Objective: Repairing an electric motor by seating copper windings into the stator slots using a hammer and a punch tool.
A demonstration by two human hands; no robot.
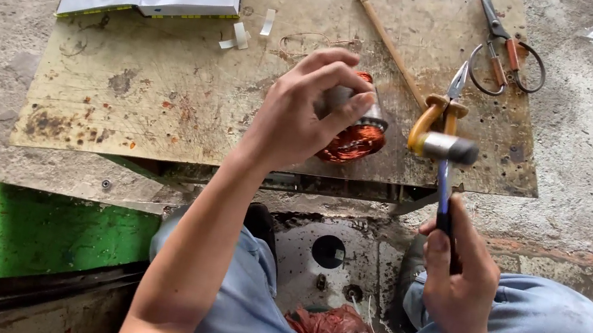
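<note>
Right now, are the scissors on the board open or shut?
Open. The scissors lie flat at the board's far right corner, their two handle loops spread apart instead of lying together.

Left hand point(305, 108) extended forward on a bare forearm, fingers curled in a grip, right hand point(459, 274) lower, fist closed, thumb uppermost, wrist bent.

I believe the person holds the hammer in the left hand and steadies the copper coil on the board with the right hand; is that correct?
Not quite: the hands are swapped. The head view shows the hammer gripped by the right hand, while the left hand steadies the copper coil on the board.
</note>
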